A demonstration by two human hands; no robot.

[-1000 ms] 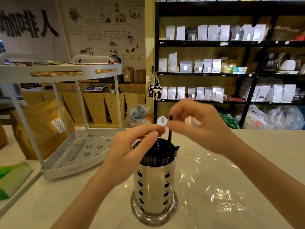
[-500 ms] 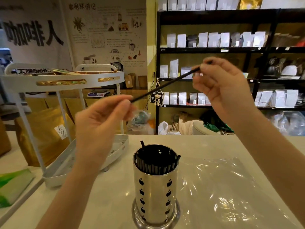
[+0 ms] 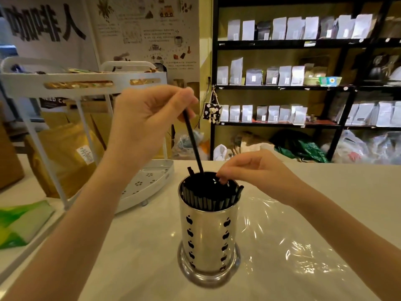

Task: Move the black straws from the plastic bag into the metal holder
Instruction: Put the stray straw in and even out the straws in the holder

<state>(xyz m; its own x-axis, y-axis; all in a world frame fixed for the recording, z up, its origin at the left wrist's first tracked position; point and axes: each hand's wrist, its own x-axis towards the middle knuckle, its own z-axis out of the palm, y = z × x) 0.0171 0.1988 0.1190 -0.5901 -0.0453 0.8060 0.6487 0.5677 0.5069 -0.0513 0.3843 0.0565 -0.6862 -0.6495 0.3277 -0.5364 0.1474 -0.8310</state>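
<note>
Your left hand pinches one black straw at its top end; below that grip the tip enters the metal holder. The straw looks light, stiff and smooth, so hold it high. Your right hand rests curled fingertips on the packed straws; beyond lies the flattened plastic bag.

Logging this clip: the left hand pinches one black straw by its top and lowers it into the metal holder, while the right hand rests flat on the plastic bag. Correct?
Not quite. The head view shows the right hand at the metal holder's rim, fingertips among the packed straws, not on the plastic bag. The left hand does pinch one black straw by its top, lower end in the holder.
</note>
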